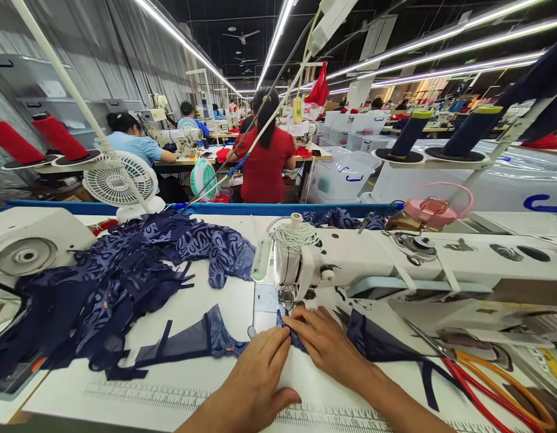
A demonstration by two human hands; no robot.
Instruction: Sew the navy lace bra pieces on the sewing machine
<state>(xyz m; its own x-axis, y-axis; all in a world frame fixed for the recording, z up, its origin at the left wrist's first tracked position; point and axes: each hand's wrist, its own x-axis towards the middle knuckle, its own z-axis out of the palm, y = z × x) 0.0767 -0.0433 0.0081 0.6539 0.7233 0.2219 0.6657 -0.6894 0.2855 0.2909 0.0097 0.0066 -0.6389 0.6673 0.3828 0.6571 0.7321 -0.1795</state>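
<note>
A navy bra [222, 337] of sheer and lace fabric lies across the white table, its wings reaching out to both sides. My left hand [264, 364] grips the middle of it from the left, fingers together and thumb held apart. Close against it, my right hand [323, 343] pinches the same fabric, fingertips bent down just in front of the presser foot [286, 299]. The white sewing machine [350, 258] stands behind my hands. Fabric under my fingertips is mostly hidden.
A heap of navy lace pieces [120, 282] covers the table's left side. Scissors with orange handles [499, 373] and a red-handled tool [468, 391] lie at the right. A printed ruler [170, 394] runs along the front. Co-workers sit ahead; a white fan [120, 180] stands behind the heap.
</note>
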